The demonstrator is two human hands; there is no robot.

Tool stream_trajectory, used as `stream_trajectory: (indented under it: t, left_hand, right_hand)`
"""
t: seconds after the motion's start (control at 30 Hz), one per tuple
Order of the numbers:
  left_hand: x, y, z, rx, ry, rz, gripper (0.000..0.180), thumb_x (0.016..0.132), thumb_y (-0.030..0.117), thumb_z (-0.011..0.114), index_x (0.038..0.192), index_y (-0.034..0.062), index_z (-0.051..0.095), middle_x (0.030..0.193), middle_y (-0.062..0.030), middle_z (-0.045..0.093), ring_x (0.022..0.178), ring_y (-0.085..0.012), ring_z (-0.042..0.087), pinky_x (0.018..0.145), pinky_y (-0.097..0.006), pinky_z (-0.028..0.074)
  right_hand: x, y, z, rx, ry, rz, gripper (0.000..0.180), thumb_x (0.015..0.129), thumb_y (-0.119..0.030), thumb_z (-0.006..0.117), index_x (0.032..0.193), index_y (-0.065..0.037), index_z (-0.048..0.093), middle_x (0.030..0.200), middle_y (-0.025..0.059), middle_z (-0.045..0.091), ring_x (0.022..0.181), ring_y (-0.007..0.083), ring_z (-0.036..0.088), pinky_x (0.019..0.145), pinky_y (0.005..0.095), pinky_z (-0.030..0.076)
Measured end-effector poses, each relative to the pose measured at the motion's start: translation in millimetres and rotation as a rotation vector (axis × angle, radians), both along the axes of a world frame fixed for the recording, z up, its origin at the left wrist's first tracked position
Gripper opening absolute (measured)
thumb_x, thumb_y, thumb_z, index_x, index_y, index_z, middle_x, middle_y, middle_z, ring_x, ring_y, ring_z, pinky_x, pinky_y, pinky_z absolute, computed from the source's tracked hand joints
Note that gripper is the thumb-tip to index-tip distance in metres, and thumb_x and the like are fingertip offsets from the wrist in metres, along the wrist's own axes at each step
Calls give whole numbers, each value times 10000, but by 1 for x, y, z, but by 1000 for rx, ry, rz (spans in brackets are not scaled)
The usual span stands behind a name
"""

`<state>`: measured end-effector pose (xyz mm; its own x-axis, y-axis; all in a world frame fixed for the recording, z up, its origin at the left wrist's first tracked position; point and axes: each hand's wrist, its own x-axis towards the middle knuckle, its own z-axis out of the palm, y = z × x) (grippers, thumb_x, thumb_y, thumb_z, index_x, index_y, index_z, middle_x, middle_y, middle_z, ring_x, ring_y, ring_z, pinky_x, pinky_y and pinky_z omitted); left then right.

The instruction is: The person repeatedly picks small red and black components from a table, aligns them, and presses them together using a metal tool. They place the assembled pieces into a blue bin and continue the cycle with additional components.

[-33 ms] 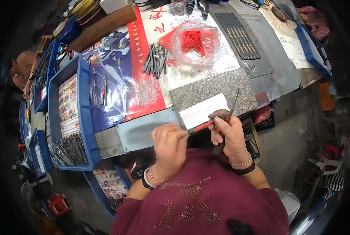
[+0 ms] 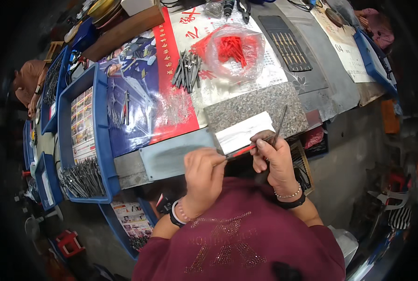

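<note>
Both hands at the bench edge, joined on one slim tool.

Blue tray (image 2: 107, 154) of metal tools far left, untouched. My left hand (image 2: 203, 171) is closed round the near end of a red-handled tool (image 2: 243, 151); my right hand (image 2: 275, 159) pinches its far end together with a thin metal rod (image 2: 280, 124) that tilts up over the white card (image 2: 244, 132) and granite slab (image 2: 260, 105). Against the other frame I find no shift: hands and tool sit the same, so work is mid-step.

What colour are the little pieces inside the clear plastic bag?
Red. The pieces in the clear plastic bag show best in the head view, near the table's far side.
</note>
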<state>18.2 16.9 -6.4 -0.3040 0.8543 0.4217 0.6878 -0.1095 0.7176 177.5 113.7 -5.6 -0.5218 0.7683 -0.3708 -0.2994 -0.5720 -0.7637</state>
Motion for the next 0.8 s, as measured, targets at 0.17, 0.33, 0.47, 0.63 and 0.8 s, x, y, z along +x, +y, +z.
stream_trajectory:
  t: [0.17,0.33,0.47,0.63,0.8]
  left_hand:
    - [-3,-6,5,-207,-344,-99,122,827,-18,602,947,-18,628,849,-124,641,771,-212,620,701,-285,470]
    - [-4,-7,5,-309,-495,-171,137,852,12,595,975,-24,643,834,-107,650,731,-147,611,669,-262,471]
    - [-7,-12,6,-385,-555,-214,136,870,49,599,978,-23,642,840,-75,650,740,-122,592,667,-259,468]
    - [-33,-23,7,-274,-582,-52,117,881,71,581,951,-16,615,801,-106,618,704,-156,579,639,-289,452]
    - [-119,-12,-4,2,-101,431,88,850,34,581,882,-40,615,742,-92,589,680,-156,549,635,-277,428]
  right_hand:
    - [-3,-1,-1,107,-76,25,125,905,-97,569,961,14,578,727,65,581,459,73,453,419,226,386]
    - [-5,-6,2,213,-139,126,98,892,-47,551,954,26,570,711,76,575,458,76,463,418,225,391]
    - [-12,-9,9,278,-176,186,63,898,-37,556,939,8,573,709,27,574,508,43,458,455,196,368]
    - [-24,-7,14,318,-174,219,258,916,-57,533,1149,52,520,834,83,619,520,41,462,469,176,381]
    - [-31,-4,15,353,-178,293,282,923,-81,540,1166,58,510,876,105,633,519,40,462,474,171,383]
